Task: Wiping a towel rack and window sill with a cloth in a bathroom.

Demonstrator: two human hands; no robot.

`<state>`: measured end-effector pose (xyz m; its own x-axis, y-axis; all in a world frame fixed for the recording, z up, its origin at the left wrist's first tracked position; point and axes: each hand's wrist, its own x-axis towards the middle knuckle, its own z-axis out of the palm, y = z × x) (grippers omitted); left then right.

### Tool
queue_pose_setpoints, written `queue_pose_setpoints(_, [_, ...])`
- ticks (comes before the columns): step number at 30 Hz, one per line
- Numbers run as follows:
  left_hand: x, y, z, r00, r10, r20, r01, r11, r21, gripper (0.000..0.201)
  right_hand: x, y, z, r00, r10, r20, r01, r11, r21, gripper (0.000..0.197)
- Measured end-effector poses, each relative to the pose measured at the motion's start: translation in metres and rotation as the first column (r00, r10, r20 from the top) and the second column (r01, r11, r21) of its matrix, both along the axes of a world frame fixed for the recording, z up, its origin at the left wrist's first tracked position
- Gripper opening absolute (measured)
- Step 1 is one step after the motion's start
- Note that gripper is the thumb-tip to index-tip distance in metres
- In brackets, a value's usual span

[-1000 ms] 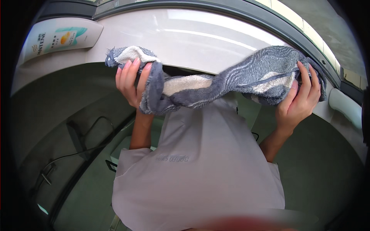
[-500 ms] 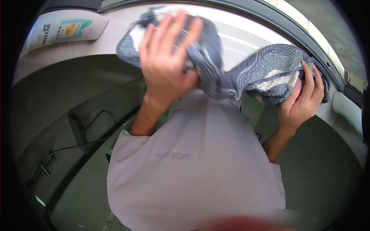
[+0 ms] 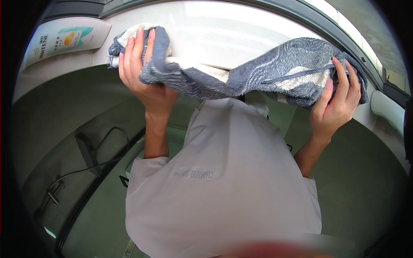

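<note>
A fluffy grey-blue and white towel [image 3: 288, 60] lies bunched and twisted along the white sill [image 3: 206, 26], stretched between my hands. My left hand [image 3: 146, 86] presses on its left end, fingers curled over the folded cloth, the thumb partly hidden beneath a fold. At the far right, my right hand [image 3: 337, 101] grips the other end against the window frame, with the thumb and fingers bent into the fabric. The middle of the towel sags toward my chest, near the sill's front edge.
A pale bottle [image 3: 64, 41] with a teal and yellow label lies on the sill's left end. Another whitish bottle [image 3: 387, 111] lies at the right. A dark window frame [image 3: 297, 13] curves behind. Below left is a shower fitting [image 3: 53, 195] with a hose.
My left hand has moved left and toward me with its end of the towel, which has drawn out longer and flatter, baring the sill's middle. My right hand has barely shifted.
</note>
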<state>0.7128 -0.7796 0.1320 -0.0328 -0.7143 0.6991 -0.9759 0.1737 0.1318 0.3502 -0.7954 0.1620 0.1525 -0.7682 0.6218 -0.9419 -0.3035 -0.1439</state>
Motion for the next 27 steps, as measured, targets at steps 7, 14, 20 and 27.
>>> queue_pose_setpoints(7, [-0.01, -0.004, -0.004, 0.998, 0.025, -0.056, -0.027, 0.999, -0.033, 0.067, -0.001, 0.001, -0.001, 1.0, 0.002, 0.021, -0.002, 1.0, -0.014, 0.036])
queue_pose_setpoints(14, [-0.008, -0.003, -0.006, 0.998, 0.021, -0.064, -0.023, 0.999, -0.024, 0.069, -0.013, 0.008, 0.001, 0.997, -0.027, 0.066, 0.026, 0.999, 0.022, 0.034])
queue_pose_setpoints(20, [-0.022, -0.011, 0.011, 0.998, 0.008, -0.055, -0.004, 0.998, 0.064, 0.061, -0.022, 0.009, -0.006, 0.998, -0.028, 0.049, 0.03, 0.999, -0.033, 0.034])
queue_pose_setpoints(27, [-0.07, -0.007, 0.031, 0.978, -0.2, -0.057, 0.208, 0.944, 0.257, 0.075, -0.022, 0.01, -0.01, 0.998, -0.041, 0.041, 0.043, 0.997, -0.06, 0.034])
